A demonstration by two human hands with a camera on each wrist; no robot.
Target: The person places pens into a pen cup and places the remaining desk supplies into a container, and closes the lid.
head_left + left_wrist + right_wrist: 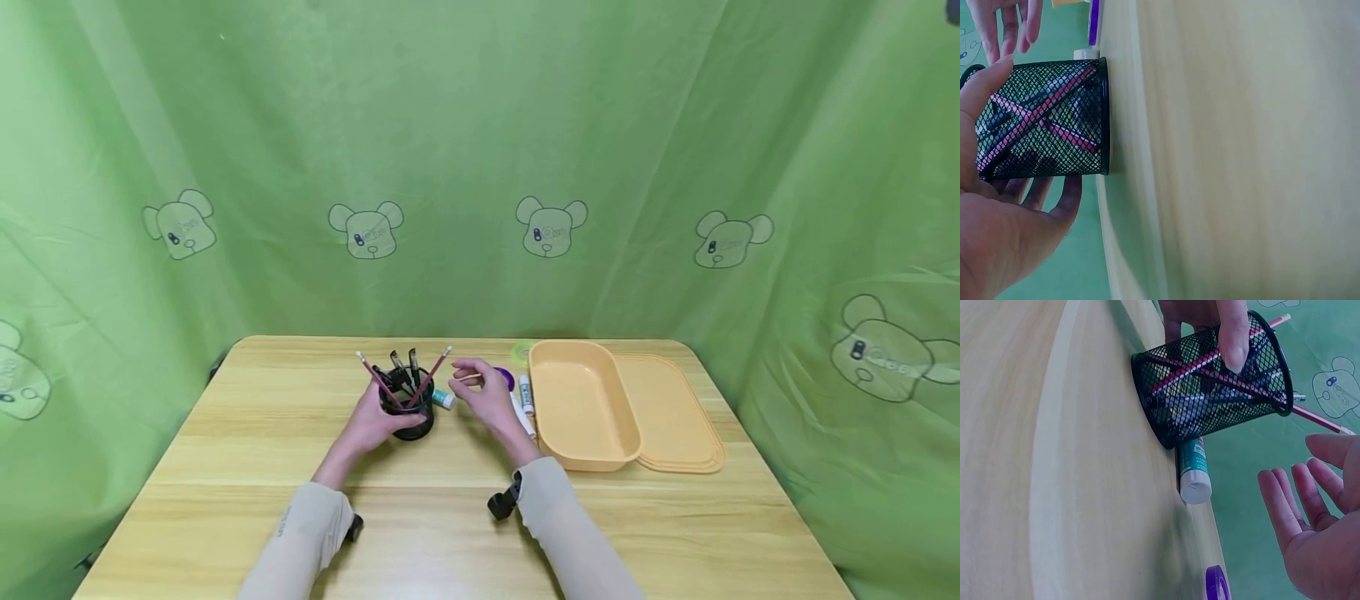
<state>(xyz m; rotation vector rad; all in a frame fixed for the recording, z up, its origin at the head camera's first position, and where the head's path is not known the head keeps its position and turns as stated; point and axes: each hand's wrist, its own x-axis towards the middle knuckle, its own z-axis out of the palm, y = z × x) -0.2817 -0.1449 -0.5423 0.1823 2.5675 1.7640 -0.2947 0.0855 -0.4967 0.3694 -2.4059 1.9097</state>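
Note:
My left hand (372,414) grips a black mesh pen holder (1041,119) round its side, thumb on one side and fingers on the other. Two red pencils (427,379) with white ends cross inside it, and several black pens (414,367) stand among them. Whether its base touches the table, I cannot tell. To the right of the holder, my right hand (1319,531) hovers with fingers loosely bent and apart, holding nothing in the right wrist view. A green glue stick (1194,475) with a white cap lies on the table between holder and right hand.
Right of my right hand lie a purple tape roll (507,379), another glue stick (527,398), a white object (522,417) partly hidden by my arm, and a green ring (521,351). Beyond them sits an orange box (585,408), partly over its flat lid (678,421). Green curtains (465,292) surround the table.

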